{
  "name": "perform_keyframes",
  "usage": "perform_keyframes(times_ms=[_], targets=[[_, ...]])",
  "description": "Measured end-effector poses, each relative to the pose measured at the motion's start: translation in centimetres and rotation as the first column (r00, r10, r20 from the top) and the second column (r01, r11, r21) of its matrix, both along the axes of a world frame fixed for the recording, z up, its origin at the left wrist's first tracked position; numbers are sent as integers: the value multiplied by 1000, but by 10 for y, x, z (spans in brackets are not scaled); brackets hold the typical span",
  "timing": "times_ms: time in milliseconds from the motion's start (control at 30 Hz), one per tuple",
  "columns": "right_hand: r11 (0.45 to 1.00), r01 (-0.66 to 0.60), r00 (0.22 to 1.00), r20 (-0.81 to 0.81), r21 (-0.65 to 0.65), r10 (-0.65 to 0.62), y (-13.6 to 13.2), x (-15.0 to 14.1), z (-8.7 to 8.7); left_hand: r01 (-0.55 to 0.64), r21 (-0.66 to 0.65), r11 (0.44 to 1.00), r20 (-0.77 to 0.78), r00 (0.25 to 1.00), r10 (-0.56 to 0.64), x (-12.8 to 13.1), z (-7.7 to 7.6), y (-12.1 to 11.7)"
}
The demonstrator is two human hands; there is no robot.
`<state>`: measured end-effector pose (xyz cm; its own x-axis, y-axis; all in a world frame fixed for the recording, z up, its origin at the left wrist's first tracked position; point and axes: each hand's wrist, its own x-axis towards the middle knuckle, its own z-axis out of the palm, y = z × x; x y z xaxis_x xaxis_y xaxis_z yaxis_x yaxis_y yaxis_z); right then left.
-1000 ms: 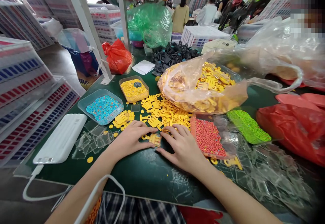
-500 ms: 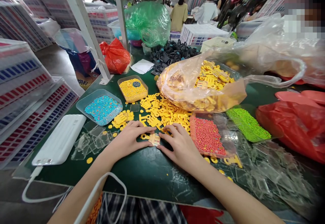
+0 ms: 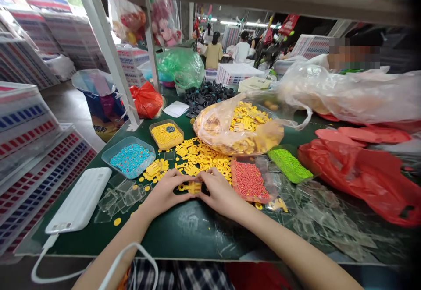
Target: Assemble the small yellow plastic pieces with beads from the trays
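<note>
A small yellow plastic piece [image 3: 194, 188] with a ring at one end lies on the dark green tabletop between my hands. My left hand [image 3: 168, 193] grips it from the left, thumb at the near edge and fingers at the far edge. From the right, my right hand [image 3: 217, 192] pinches its other end, the fingertips of both hands nearly meeting. Just beyond is a pile of similar yellow pieces [image 3: 210, 160]. A tray of red beads [image 3: 250, 180] stands right of my right hand, and clear plastic squares [image 3: 120, 196] lie left of my left wrist.
Blue beads [image 3: 130, 157], yellow beads [image 3: 165, 135] and green beads [image 3: 291, 165] sit in trays around the pile. A bag of yellow pieces [image 3: 238, 136] lies behind. At left is a white power bank [image 3: 79, 200] with a cable. A metal post [image 3: 110, 53] rises at back left.
The view has tipped upward, bringing a shelf edge in at the top. My right hand has closed in toward my left. The piece's pale striped face has given way to a yellow one.
</note>
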<state>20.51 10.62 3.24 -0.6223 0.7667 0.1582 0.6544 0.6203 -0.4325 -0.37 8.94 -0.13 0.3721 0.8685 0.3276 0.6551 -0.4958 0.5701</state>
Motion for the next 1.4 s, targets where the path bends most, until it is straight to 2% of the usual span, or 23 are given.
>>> perform_keyframes(times_ms=[67, 167, 267, 333, 367, 400, 433, 467, 500, 533, 600, 633, 700, 833, 933, 1067, 1233, 1300, 1400], targets=[[993, 12, 990, -140, -119, -29, -3, 1, 6, 4, 123, 992, 64, 998, -12, 2, 2, -4], [956, -54, 947, -320, -287, -43, -8, 10, 14, 36, 278, 960, 93, 994, -64, 7, 5, -8], [945, -48, 927, -366, -325, -79, -2, 34, 30, 30, 361, 932, 69, 996, -59, 9, 6, -7], [957, 4, 926, -360, -290, -113, 18, 56, 51, -3, 378, 926, 69, 997, -25, 7, 5, -6], [967, 48, 917, -372, -249, -142, 34, 67, 64, -18, 380, 925, 73, 997, -10, 6, 4, -5], [977, 142, 896, -399, -157, -195, 54, 77, 77, -32, 383, 923, 77, 997, 3, 4, 4, -4], [965, 261, 872, -423, -28, -248, 76, 86, 90, -45, 386, 922, 80, 997, 15, 3, 3, -3], [914, 392, 844, -437, 105, -312, 98, 93, 101, -56, 387, 920, 79, 997, 27, 1, 2, -2], [838, 498, 822, -430, 223, -374, 118, 97, 109, -67, 388, 919, 77, 996, 41, -1, 1, -2], [775, 550, 816, -394, 311, -422, 135, 99, 115, -82, 385, 919, 74, 996, 58, -3, 1, -2], [752, 523, 852, -272, 402, -447, 152, 94, 118, -122, 372, 920, 76, 992, 101, -6, 0, -2], [764, 480, 877, -212, 431, -431, 151, 88, 115, -138, 364, 921, 77, 990, 118, -7, -1, -2], [795, 371, 926, -129, 480, -354, 131, 74, 104, -149, 348, 926, 73, 989, 132, -7, -2, -2], [844, 164, 982, -7, 511, -187, 65, 50, 68, -118, 303, 946, 16, 993, 119, -4, -2, -2], [862, 118, 967, 141, 493, -213, 33, 39, 41, -99, 235, 967, -54, 992, 115, 0, -2, -1], [885, 134, 903, 313, 446, -294, 26, 30, 14, -87, 190, 978, -138, 984, 114, 4, -1, -2], [897, 133, 898, 332, 422, -289, 30, 29, -2, -117, 193, 974, -117, 983, 141, 14, 9, 0], [901, 125, 903, 328, 415, -276, 29, 31, -5, -105, 155, 982, -103, 987, 122, 23, 17, 9], [901, 90, 910, 332, 424, -247, 23, 30, -7, -60, 72, 996, -110, 992, 67, 46, 28, 38]])
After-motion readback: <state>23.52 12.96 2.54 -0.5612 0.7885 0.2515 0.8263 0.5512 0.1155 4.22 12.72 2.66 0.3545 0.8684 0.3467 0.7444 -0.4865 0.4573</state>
